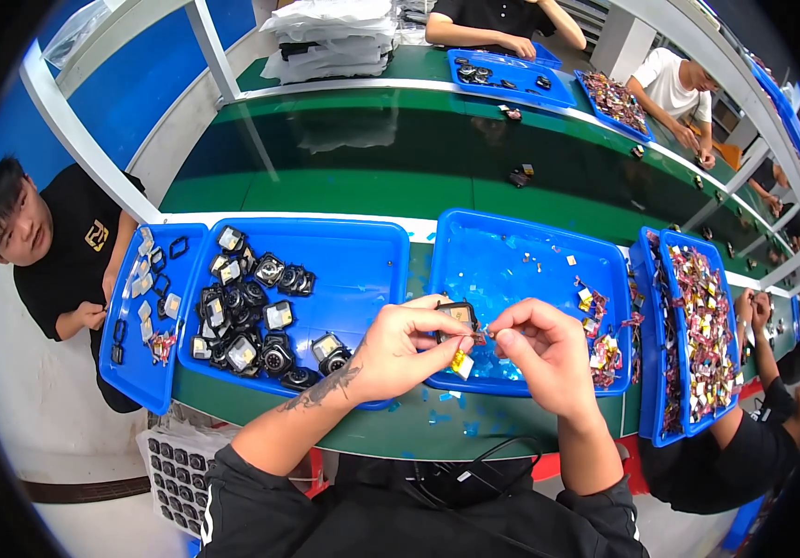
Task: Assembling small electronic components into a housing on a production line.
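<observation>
1. So what I've got in hand is a small black watch case (457,316), dark square thing, held up over the near edge of the middle blue tray (530,270), right between my two hands.
2. My left hand (400,349) has it pinched between thumb and fingertips, fingers curled tight around it. A little yellow tab (461,364) hangs just below the case.
3. My right hand (541,346) sits just beside it, thumb and forefinger closed narrow on a tiny bit of film or tab at the case's right edge. Too small for me to tell exactly what that piece is.
4. The middle tray underneath is mostly bare blue, with clear scraps scattered about and a small heap of colourful tabs (600,349) at its right side.
5. To my left, another blue tray (363,251) holds a pile of black watch cases (256,321).
6. Further left is a narrower tray (135,372) with small parts, and a person in a black shirt (70,251) next to it.
7. On my right, a tray of coloured scraps (702,325), with another person's arms nearby.
8. Everything's sitting on a green bench (372,177), with more people working at the far side.
</observation>
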Action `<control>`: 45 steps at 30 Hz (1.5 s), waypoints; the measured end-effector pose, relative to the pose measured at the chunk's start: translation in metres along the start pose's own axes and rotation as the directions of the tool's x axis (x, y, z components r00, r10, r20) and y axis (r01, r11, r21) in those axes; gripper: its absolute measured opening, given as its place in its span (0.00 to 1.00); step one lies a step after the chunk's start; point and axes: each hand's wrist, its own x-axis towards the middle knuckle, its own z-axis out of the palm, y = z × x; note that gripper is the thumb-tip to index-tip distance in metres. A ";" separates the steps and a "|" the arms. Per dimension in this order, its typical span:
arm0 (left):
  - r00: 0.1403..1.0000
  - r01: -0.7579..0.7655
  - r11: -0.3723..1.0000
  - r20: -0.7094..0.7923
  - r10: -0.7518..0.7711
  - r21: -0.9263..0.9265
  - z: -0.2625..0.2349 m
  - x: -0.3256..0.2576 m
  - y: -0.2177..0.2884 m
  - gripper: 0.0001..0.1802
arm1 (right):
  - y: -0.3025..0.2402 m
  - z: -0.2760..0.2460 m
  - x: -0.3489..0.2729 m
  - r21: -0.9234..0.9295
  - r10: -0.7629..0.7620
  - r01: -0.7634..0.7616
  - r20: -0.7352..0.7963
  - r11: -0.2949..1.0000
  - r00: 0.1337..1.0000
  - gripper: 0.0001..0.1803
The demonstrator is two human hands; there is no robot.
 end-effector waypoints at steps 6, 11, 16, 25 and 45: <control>0.999 0.046 0.998 -0.006 -0.046 -0.041 0.001 0.000 -0.002 0.08 | 0.001 0.002 0.001 -0.130 -0.119 0.115 -0.024 0.985 0.993 0.06; 0.994 -0.084 0.970 -0.052 0.098 0.230 0.004 0.000 0.002 0.09 | -0.003 0.004 0.003 -0.297 -0.151 0.137 -0.026 0.945 0.988 0.03; 0.990 -0.054 0.981 -0.118 0.077 0.187 0.010 -0.002 0.003 0.09 | 0.009 0.005 -0.001 0.107 0.110 -0.114 0.046 0.988 0.993 0.04; 0.996 0.032 0.989 -0.076 -0.043 -0.144 0.013 -0.003 0.007 0.18 | 0.015 0.022 0.002 -0.069 -0.155 0.145 -0.167 0.987 0.974 0.14; 0.977 -0.149 0.517 0.045 0.208 0.843 -0.041 -0.011 0.033 0.18 | 0.003 -0.026 0.089 -0.386 -0.110 0.066 -0.095 0.920 0.989 0.24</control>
